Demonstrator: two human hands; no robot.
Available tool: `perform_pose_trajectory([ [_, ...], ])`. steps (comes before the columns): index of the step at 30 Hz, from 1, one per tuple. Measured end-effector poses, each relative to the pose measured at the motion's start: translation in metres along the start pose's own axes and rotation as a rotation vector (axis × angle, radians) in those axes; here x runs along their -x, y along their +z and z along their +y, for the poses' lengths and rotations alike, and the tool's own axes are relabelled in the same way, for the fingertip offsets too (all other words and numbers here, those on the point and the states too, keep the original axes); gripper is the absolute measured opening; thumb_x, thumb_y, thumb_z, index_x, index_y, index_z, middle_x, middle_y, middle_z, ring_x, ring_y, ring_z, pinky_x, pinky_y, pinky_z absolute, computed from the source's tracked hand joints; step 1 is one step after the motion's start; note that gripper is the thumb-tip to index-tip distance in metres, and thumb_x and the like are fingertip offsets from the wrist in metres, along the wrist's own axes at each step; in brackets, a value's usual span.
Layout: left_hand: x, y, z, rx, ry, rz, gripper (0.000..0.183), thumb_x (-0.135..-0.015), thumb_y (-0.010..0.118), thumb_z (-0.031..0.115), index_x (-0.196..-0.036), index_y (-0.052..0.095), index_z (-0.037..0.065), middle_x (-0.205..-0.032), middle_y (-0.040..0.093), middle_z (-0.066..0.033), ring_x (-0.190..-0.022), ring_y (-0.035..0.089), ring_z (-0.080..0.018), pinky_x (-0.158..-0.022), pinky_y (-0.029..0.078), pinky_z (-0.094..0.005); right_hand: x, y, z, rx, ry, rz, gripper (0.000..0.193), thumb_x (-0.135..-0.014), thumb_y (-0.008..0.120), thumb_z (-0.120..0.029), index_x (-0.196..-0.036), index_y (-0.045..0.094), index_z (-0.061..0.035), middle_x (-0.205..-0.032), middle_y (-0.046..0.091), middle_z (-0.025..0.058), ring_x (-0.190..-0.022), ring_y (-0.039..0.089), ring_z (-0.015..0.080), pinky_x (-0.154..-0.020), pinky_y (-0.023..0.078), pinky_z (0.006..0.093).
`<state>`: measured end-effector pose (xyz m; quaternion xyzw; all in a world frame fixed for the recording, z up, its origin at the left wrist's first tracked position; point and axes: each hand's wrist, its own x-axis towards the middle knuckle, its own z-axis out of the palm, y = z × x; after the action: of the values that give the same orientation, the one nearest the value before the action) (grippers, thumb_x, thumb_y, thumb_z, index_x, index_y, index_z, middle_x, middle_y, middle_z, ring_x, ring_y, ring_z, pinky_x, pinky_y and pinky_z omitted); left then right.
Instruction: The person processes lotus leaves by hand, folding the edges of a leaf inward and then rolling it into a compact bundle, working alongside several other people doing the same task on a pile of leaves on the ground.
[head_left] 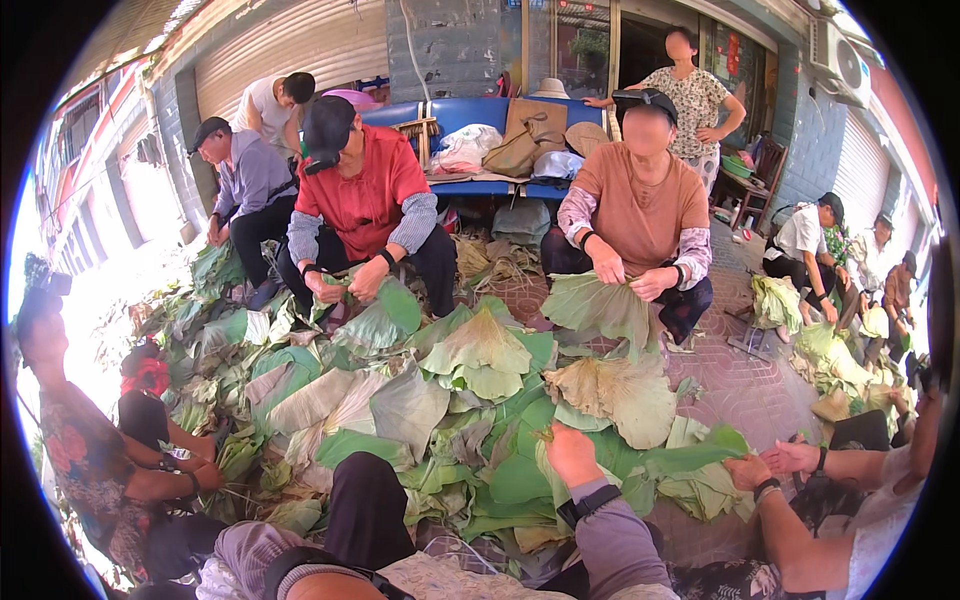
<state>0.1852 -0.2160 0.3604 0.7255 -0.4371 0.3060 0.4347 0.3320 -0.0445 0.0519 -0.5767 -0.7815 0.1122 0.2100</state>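
My right hand (575, 456), in a lavender sleeve with a black wristband, is closed over the leaf pile. A small brownish-green leaf tip pokes out at its fingers, and the green lotus leaf (548, 476) hangs just under it. My left forearm (255, 552) bends in at the lower edge with a black strap at the wrist. Only a bit of skin shows past that strap; the left fingers are out of sight. Large lotus leaves, green and dried tan, spread in front of me, among them a folded pale one (480, 345) and a brownish one (615, 395).
Across the pile, a person in red (375, 215) and a person in brown (640, 205) handle leaves. Other people's hands (765, 465) work at my right, and a person in a floral top (85, 470) sits at left. A blue bench (465, 187) holding bags stands behind.
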Motion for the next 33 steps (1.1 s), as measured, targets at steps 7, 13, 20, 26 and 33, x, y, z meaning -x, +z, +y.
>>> perform_pose_trajectory([
  [7, -0.008, 0.083, -0.036, 0.270, 0.415, 0.776, 0.076, -0.083, 0.044, 0.048, -0.123, 0.027, -0.014, -0.114, 0.013, -0.0522, -0.111, 0.014, -0.0629, -0.086, 0.023, -0.0633, 0.010, 0.021, 0.020, 0.083, -0.094, 0.113, 0.020, -0.072, 0.054, -0.019, -0.087, 0.055, -0.0053, -0.066, 0.057, 0.0142, -0.062, 0.057, 0.0300, -0.055, 0.046, 0.0405],
  [13, -0.016, 0.080, -0.016, 0.212, 0.361, 0.832, 0.075, -0.082, 0.044, 0.049, -0.120, 0.031, -0.015, -0.113, 0.010, -0.0526, -0.107, 0.014, -0.0652, -0.083, 0.024, -0.0645, -0.004, 0.015, 0.007, 0.085, -0.043, 0.029, 0.023, -0.073, 0.052, -0.020, -0.092, 0.056, -0.0060, -0.071, 0.058, 0.0150, -0.067, 0.057, 0.0311, -0.057, 0.046, 0.0418],
  [20, -0.009, 0.063, 0.026, 0.085, 0.130, 0.671, 0.069, -0.083, 0.043, 0.045, -0.119, 0.034, -0.012, -0.114, 0.017, -0.0455, -0.106, 0.020, -0.0573, -0.084, 0.026, -0.0589, -0.006, 0.012, 0.008, 0.100, 0.023, -0.030, 0.022, -0.075, 0.052, -0.023, -0.090, 0.055, -0.0074, -0.074, 0.059, 0.0170, -0.070, 0.057, 0.0340, -0.061, 0.045, 0.0436],
  [26, 0.003, 0.061, 0.057, -0.017, 0.027, 0.623, 0.063, -0.084, 0.043, 0.043, -0.118, 0.036, -0.010, -0.115, 0.022, -0.0394, -0.105, 0.025, -0.0505, -0.084, 0.029, -0.0542, 0.008, 0.013, -0.014, 0.084, -0.017, -0.053, 0.022, -0.076, 0.052, -0.026, -0.086, 0.054, -0.0068, -0.072, 0.058, 0.0181, -0.070, 0.056, 0.0351, -0.061, 0.045, 0.0446],
  [33, 0.013, 0.046, 0.067, -0.065, -0.167, 0.592, 0.057, -0.086, 0.043, 0.040, -0.117, 0.038, -0.008, -0.116, 0.028, -0.0323, -0.105, 0.031, -0.0426, -0.084, 0.031, -0.0486, 0.004, 0.021, -0.024, 0.071, -0.050, -0.060, 0.026, -0.074, 0.056, -0.029, -0.084, 0.054, -0.0054, -0.072, 0.059, 0.0176, -0.070, 0.057, 0.0347, -0.062, 0.045, 0.0444],
])
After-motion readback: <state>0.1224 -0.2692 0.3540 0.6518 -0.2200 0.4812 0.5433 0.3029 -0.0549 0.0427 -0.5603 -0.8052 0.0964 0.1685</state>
